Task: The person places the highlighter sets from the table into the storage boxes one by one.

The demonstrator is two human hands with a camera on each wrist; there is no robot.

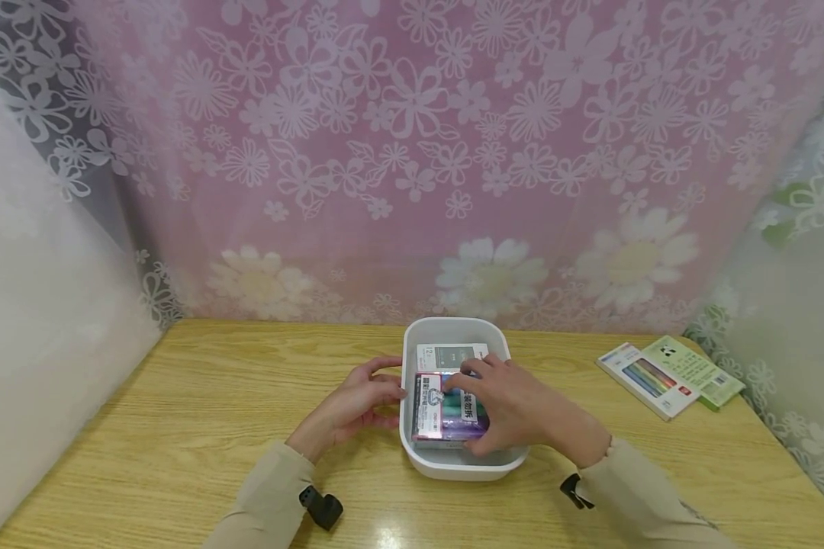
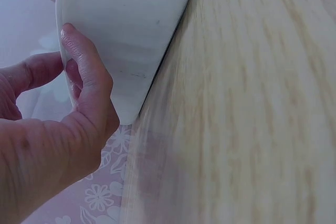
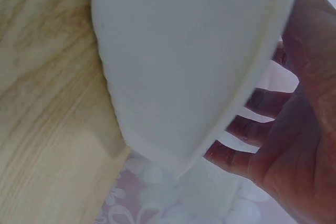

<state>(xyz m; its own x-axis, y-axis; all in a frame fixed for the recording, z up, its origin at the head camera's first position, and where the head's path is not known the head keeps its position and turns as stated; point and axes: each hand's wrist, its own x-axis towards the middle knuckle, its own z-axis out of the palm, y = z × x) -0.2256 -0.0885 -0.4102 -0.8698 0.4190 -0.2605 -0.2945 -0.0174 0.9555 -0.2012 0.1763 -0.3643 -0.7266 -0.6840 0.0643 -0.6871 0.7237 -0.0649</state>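
A white plastic bin (image 1: 463,471) stands on the table, its long side running away from me. My left hand (image 1: 353,400) is at its left side, and in the left wrist view bent fingers (image 2: 86,59) hold the rim and outer wall. Inside the bin my right hand (image 1: 518,404) grips a clear pack (image 1: 429,408) with a pink-and-white label and blue, green and purple contents. Its thumb is at the near edge, the fingers over the top. Behind that pack lies a white-and-grey box (image 1: 453,354). The right wrist view shows mostly the bin's outer wall (image 3: 184,61), hiding the pack.
At the right of the wooden table (image 1: 247,381), a white box with coloured pencils pictured (image 1: 648,380) overlaps a green packet (image 1: 710,374). A pink floral curtain (image 1: 412,191) hangs behind the table, with pale sheets at both sides.
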